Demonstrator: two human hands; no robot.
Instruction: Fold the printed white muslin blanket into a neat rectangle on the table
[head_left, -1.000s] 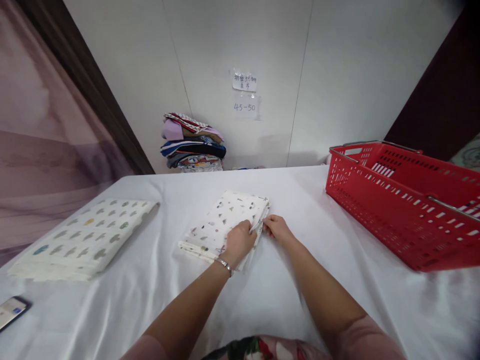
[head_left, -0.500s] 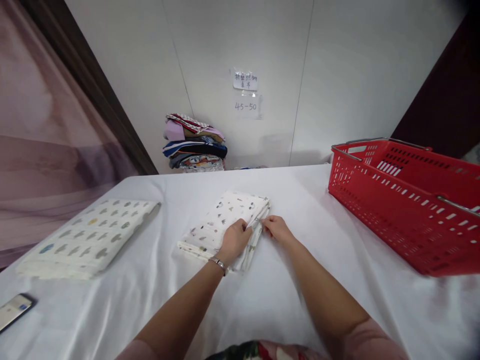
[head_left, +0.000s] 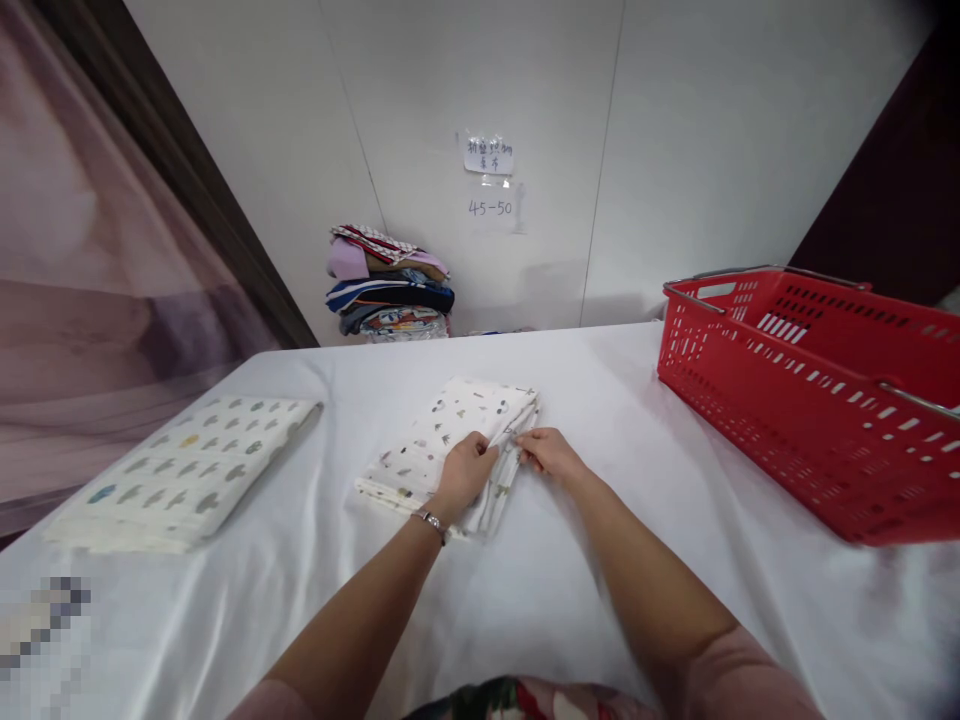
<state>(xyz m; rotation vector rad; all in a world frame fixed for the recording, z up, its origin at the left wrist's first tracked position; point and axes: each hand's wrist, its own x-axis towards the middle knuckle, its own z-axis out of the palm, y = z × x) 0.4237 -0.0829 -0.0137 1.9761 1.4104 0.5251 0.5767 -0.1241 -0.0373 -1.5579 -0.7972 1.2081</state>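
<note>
A white folded cloth (head_left: 427,437) with small grey and brown prints lies in the middle of the table. My left hand (head_left: 466,472) rests on its right part, fingers curled and closed on a layer near the open edge. At that same right edge my right hand (head_left: 551,455) pinches a loose layer between thumb and fingers. The layers there are slightly parted and rumpled. The fingertips of both hands are partly hidden by the fabric and by the hands themselves.
To the left lies another folded cloth (head_left: 180,465) with grey cloud-like prints. A red basket (head_left: 787,420) stands at the right. Behind the white-covered table (head_left: 600,620), a pile of folded fabrics (head_left: 390,285) leans by the wall. A pixelated patch covers the lower left corner.
Both hands have shifted slightly left and stay at the cloth's right edge. The view has moved a little. The cloth lies nearly as before.
</note>
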